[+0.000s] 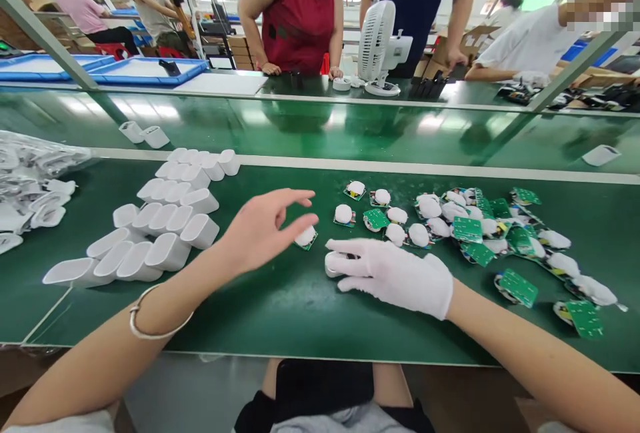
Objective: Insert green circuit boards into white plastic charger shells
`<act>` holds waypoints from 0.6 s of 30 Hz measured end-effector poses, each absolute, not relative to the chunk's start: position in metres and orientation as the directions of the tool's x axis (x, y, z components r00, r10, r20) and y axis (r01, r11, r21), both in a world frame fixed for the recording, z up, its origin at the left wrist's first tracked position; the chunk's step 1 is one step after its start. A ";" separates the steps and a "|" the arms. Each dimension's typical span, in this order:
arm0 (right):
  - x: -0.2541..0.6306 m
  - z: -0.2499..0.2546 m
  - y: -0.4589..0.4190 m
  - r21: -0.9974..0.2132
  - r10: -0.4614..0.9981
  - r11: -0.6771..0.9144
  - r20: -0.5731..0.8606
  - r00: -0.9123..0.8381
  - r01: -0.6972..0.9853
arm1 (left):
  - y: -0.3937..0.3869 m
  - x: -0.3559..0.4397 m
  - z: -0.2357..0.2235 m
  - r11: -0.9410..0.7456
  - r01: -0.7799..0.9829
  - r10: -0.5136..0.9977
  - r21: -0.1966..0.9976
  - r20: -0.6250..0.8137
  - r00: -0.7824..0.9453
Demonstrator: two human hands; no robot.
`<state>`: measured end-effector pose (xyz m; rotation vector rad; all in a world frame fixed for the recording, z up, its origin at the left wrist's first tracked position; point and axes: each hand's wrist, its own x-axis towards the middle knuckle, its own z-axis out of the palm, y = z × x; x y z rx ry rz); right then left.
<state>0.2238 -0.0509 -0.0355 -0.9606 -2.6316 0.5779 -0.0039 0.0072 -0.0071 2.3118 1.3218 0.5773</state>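
My bare left hand (267,230) reaches over the table with its fingers stretched out and nothing in them. Just below its fingertips lies a small green circuit board with a white dome (306,238). My right hand (393,276), in a white glove, has its fingers closed over a small white rounded part (331,265). Most of that part is hidden under the fingers, and a dark spot shows between them. Left of my left hand, white oval plastic housings (167,251) lie in slanted rows. Beyond my right hand are several more domed circuit boards (419,235), some green side up.
Clear bags of white plastic parts (37,180) lie at the far left. A pale strip (300,164) crosses the green table (280,316). Two housings (145,134) and a lone one (601,155) sit beyond it. A fan (377,43) and people stand across the table.
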 end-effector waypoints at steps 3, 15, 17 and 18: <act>0.222 -0.040 -0.048 -0.809 0.809 0.386 0.065 -0.585 0.444 | 0.019 -0.019 0.001 -0.303 0.920 0.952 0.248 0.123 0.280; 0.241 -0.034 -0.026 -0.884 0.898 -0.403 -0.333 -0.286 -0.236 | 0.037 -0.047 0.002 -0.004 0.990 0.994 -0.139 -0.107 -0.011; 0.250 -0.027 -0.014 -0.967 0.953 -0.252 -0.243 -0.183 -0.025 | 0.041 -0.048 -0.002 0.004 0.993 0.995 -0.122 -0.097 -0.016; 0.257 -0.023 -0.003 -0.969 0.979 -0.165 -0.183 -0.085 0.185 | 0.043 -0.049 -0.004 0.004 0.993 0.995 -0.115 -0.095 -0.015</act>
